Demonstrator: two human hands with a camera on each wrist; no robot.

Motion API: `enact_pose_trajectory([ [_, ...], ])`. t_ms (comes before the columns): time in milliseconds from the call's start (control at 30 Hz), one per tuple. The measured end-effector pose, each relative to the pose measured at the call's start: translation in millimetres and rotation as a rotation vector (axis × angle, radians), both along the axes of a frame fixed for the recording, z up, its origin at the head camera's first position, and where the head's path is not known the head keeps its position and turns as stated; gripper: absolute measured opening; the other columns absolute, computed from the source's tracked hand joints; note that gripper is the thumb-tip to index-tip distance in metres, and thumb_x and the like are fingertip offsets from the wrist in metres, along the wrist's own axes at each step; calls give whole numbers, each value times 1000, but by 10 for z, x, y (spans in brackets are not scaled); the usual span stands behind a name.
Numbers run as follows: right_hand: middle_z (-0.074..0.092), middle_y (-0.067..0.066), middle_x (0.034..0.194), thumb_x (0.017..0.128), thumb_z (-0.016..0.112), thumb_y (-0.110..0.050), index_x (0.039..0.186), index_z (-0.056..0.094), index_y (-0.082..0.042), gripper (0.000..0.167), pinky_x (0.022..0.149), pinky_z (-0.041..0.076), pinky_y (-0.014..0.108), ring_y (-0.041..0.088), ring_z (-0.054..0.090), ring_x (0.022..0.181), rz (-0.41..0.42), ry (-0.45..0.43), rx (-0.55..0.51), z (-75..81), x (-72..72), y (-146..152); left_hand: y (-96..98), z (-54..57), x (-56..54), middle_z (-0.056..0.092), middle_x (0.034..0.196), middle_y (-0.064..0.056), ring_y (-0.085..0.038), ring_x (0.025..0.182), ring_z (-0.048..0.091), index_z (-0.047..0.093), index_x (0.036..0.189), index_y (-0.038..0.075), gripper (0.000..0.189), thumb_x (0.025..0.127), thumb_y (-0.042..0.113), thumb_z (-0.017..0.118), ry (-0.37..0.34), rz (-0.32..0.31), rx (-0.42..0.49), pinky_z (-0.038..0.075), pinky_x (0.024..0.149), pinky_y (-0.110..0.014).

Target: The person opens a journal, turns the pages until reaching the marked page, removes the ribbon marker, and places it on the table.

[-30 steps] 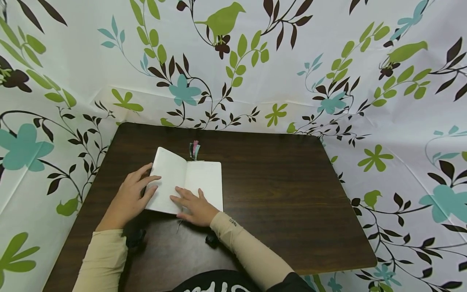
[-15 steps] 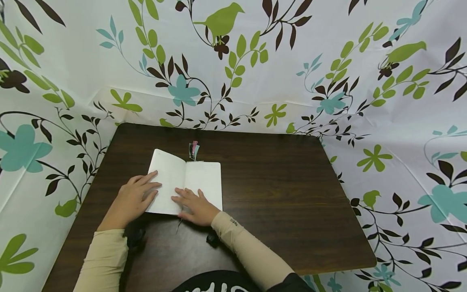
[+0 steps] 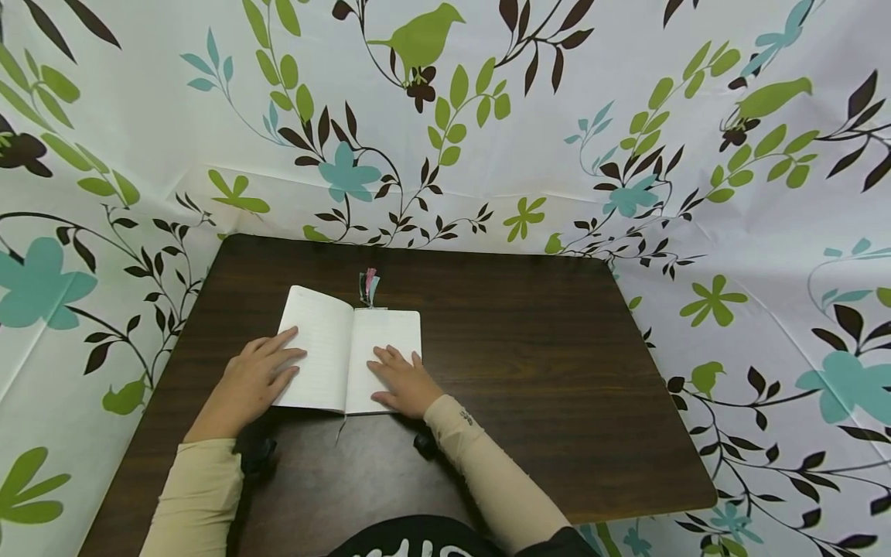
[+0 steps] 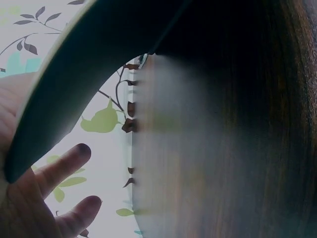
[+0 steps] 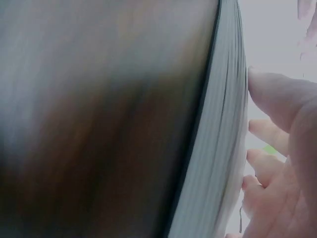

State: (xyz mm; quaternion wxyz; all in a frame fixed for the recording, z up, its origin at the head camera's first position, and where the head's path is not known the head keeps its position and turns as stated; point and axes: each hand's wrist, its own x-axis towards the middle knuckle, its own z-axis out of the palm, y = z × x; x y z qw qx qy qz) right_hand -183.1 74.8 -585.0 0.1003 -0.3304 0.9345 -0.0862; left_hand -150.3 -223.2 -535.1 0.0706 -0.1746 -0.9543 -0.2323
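Notebook (image 3: pixel 349 348) flattening, I judge: left hand (image 3: pixel 249 382), right hand (image 3: pixel 409 387) apart, splayed on its pages (image 3: pixel 323 375); next needs even pressure.

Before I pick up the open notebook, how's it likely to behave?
The notebook will likely hinge at its center fold: its left half sits raised off the table. Its pages may fan: they show as many thin layers. Rolling looks unlikely, given its rectangular outline.

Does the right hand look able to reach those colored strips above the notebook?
Likely yes: the right hand rests on the right page, and nothing visible blocks its way to the colored strips.
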Motion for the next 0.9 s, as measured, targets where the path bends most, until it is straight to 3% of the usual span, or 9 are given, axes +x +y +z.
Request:
enact_pose_trajectory([
  [467,21,-5,168,103,51,-50,161,32,-21,67,118,14,66,18,15,155,-159,-37,32,29,-41,415,26,-3,-1,43,156,-18,-47,130,43,69,129,8,33,97,13,67,-57,5,-12,33,96,-76],
  [900,11,-3,171,89,69,-53,164,21,-21,95,116,8,71,29,9,156,-144,-189,-44,27,-79,606,0,-18,3,41,158,-17,-48,130,42,68,130,8,33,97,13,67,-74,8,-4,33,95,-75],
])
